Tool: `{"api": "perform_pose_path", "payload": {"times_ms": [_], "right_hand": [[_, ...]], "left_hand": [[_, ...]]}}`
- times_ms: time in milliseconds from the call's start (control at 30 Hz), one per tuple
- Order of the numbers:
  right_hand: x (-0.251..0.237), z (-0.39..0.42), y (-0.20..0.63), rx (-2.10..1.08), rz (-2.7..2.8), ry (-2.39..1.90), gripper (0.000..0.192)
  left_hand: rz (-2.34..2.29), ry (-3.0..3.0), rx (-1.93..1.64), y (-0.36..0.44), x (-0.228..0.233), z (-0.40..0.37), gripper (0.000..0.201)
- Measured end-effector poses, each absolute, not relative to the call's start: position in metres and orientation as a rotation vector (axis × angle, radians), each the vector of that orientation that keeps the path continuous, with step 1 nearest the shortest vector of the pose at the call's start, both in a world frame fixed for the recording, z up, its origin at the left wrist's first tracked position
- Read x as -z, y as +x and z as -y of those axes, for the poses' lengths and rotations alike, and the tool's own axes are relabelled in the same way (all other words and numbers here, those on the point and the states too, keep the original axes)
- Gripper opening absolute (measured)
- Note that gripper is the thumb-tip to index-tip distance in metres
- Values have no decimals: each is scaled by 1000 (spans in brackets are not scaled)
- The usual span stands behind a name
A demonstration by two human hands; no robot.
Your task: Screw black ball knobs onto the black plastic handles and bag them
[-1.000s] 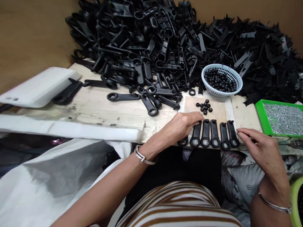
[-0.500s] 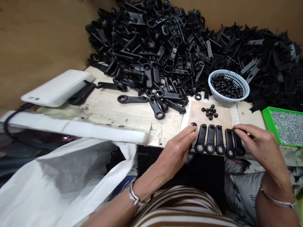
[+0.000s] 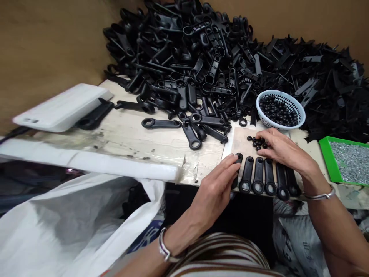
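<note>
Several black plastic handles (image 3: 258, 176) lie side by side in a row at the table's near edge. My left hand (image 3: 216, 187) rests flat with its fingertips on the leftmost handle (image 3: 238, 158) of that row. My right hand (image 3: 281, 151) reaches over the row, and its fingertips are down among a small cluster of black round caps (image 3: 255, 142) on a light board (image 3: 240, 140). The fingers hide whether a cap is pinched between them.
A big heap of black handles (image 3: 201, 57) fills the back of the table. A pale blue basket (image 3: 300, 109) of caps stands behind the board. A green tray (image 3: 325, 158) of small metal parts is at the right. A white box (image 3: 63, 107) and white bag (image 3: 72, 223) are at the left.
My right hand has moved from the right end of the row forward and left to the loose caps. My left hand stays at the leftmost handle. The view has shifted a little.
</note>
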State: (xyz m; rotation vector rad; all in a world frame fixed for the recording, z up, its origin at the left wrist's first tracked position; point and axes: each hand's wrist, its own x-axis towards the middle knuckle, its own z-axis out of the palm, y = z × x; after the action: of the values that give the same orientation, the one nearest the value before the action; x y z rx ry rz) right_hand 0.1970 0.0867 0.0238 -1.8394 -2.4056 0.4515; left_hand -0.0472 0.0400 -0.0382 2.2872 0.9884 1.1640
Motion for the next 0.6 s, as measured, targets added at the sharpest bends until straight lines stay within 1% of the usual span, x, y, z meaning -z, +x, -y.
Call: {"api": "perform_pose_path", "payload": {"times_ms": [200,333,467,600], "right_hand": [[-18,-93,198,-460,2440,-1791,25],[-15,-95,199,-461,2442,-1758,28],[-11,-98,202,-456,2436,-1730,23],[-10,-99,204,-442,2423,-1701,24]], "left_hand": [[-1017,2250,-1265,-47,28,-40,23],[-1022,2202,-1321,-46,22,-36,19],[-1002,2182,-1346,-46,20,-34,22],[-993,2139,-1320,-45,16,-34,19]]}}
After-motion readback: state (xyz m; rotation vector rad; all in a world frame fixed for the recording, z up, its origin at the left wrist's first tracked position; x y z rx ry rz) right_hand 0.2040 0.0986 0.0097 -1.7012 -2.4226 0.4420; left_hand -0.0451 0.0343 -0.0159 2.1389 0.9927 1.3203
